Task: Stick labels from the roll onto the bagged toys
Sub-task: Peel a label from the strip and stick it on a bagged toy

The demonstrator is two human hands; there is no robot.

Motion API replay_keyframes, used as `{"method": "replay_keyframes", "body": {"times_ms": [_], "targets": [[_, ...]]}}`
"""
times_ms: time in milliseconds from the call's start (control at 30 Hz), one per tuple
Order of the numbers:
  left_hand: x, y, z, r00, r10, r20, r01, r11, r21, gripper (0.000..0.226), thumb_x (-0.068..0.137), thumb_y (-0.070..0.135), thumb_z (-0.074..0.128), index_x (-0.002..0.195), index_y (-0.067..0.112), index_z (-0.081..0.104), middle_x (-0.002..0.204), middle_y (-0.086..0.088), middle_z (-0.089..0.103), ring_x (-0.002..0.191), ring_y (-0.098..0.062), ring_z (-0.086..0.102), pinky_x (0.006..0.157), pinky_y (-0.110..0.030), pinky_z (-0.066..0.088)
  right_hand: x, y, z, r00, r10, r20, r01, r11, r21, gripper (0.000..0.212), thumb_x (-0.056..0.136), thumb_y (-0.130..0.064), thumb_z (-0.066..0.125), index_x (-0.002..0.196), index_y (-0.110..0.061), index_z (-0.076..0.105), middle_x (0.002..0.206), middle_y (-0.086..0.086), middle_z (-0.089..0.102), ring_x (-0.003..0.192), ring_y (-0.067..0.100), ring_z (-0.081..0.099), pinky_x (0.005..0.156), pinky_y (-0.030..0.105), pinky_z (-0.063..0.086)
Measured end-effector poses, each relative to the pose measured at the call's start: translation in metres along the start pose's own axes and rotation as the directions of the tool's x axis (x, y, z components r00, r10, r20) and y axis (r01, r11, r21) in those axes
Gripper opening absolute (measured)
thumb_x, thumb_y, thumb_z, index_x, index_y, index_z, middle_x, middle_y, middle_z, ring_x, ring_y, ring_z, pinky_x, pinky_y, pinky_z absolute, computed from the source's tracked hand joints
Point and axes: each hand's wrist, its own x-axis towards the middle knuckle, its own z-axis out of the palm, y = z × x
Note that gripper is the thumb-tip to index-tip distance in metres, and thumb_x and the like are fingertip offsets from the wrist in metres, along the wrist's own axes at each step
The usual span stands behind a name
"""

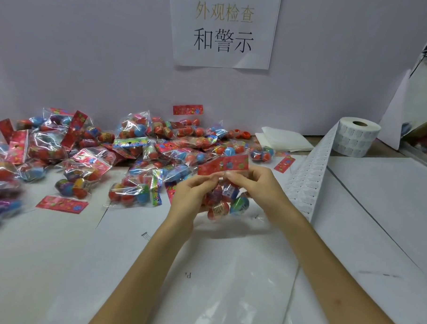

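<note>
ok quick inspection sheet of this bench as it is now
surface: table covered with white paper sheets
job's things: held bag of toys, red header card; label roll far right, strip trailing toward the hands
clutter: pile of bagged toys left and rear; loose red cards; folded white sheet
grippers: left hand and right hand both pinch the held bag's card
cables: nothing seen
surroundings: wall sign ahead; reflective panel at right
</note>
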Motion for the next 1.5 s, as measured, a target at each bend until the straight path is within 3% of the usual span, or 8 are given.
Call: {"method": "replay_keyframes", "body": {"times_ms": [333,600,833,933,1033,1200,1333,1500], "targets": [[0.003,-0.001,0.000,0.999,0.043,-0.027,-0.042,0.999,0.025,0.014,0.099,0.015,0.064,0.103,0.019,0.077,0.093,-0.001,0.080,0.082,-0.018,0.077,0.064,-0.027,0.060,-0.002,-0.006,-0.003,0.996,0.079,0.030,-0.080,0.996,0.048,0.013,0.089,-0.022,0.075,0.095,-0.010,0.071,0.072,-0.003,0.070,0.070,0.010,0.067,0.069,0.033,0.055],[0.002,-0.002,0.002,0.997,0.071,-0.013,-0.070,0.994,0.078,0.009,0.094,0.028,0.071,0.088,0.032,0.076,0.082,0.009,0.079,0.074,-0.005,0.075,0.056,-0.020,0.056,-0.005,-0.007,-0.005,0.996,0.081,0.048,-0.084,0.994,0.068,0.018,0.092,-0.019,0.071,0.104,-0.006,0.073,0.095,0.018,0.074,0.075,0.015,0.069,0.079,0.040,0.053],[-0.003,-0.004,0.003,0.936,0.340,-0.091,-0.299,0.904,0.304,0.041,0.089,0.036,0.076,0.126,0.024,0.061,0.113,0.008,0.070,0.104,-0.007,0.067,0.084,-0.031,0.059,0.000,-0.002,-0.004,0.979,0.020,-0.203,-0.011,0.999,0.046,0.016,0.093,-0.021,0.070,0.087,-0.006,0.069,0.070,0.005,0.075,0.081,0.020,0.074,0.082,0.039,0.056],[-0.003,-0.002,0.002,0.920,0.391,-0.005,-0.366,0.867,0.339,0.025,0.090,0.031,0.077,0.113,0.031,0.068,0.106,0.014,0.072,0.098,-0.001,0.068,0.080,-0.027,0.060,0.002,-0.002,-0.010,0.948,0.045,-0.314,-0.002,0.991,0.136,0.011,0.092,-0.019,0.070,0.090,-0.008,0.070,0.073,0.004,0.076,0.080,0.019,0.074,0.069,0.034,0.058],[-0.007,-0.003,0.008,0.935,0.322,0.151,-0.355,0.866,0.353,0.043,0.081,0.048,0.076,0.120,0.038,0.062,0.113,0.023,0.067,0.103,0.009,0.063,0.078,-0.011,0.052,0.000,-0.007,-0.013,0.987,0.085,-0.138,-0.038,0.950,0.311,0.014,0.093,-0.023,0.071,0.101,-0.012,0.075,0.091,0.004,0.078,0.086,0.019,0.074,0.061,0.029,0.058],[-0.008,0.003,0.004,0.990,0.095,0.100,-0.103,0.992,0.068,0.072,0.074,0.054,0.073,0.135,0.020,0.057,0.119,-0.003,0.068,0.117,-0.023,0.066,0.097,-0.035,0.056,-0.003,-0.013,-0.010,0.981,-0.028,0.192,-0.059,0.899,0.434,0.049,0.088,-0.036,0.065,0.125,-0.004,0.067,0.126,0.013,0.070,0.118,0.023,0.067,0.090,0.042,0.059],[-0.007,0.010,-0.005,0.991,-0.044,0.126,0.076,0.961,-0.266,0.058,0.089,0.044,0.064,0.136,0.010,0.060,0.127,-0.017,0.069,0.114,-0.035,0.069,0.101,-0.051,0.055,0.000,-0.011,-0.014,1.000,-0.018,0.013,0.011,0.923,0.386,0.027,0.097,-0.025,0.061,0.114,-0.007,0.071,0.114,0.012,0.074,0.107,0.023,0.071,0.079,0.032,0.057],[-0.008,0.012,-0.004,0.982,-0.052,0.183,0.099,0.961,-0.258,0.052,0.093,0.043,0.059,0.136,0.014,0.060,0.121,-0.012,0.073,0.111,-0.034,0.071,0.099,-0.048,0.055,0.004,-0.003,-0.015,0.998,0.028,-0.064,-0.013,0.975,0.221,0.020,0.099,-0.029,0.062,0.112,-0.017,0.071,0.105,0.002,0.077,0.100,0.018,0.072,0.076,0.030,0.056]]}}
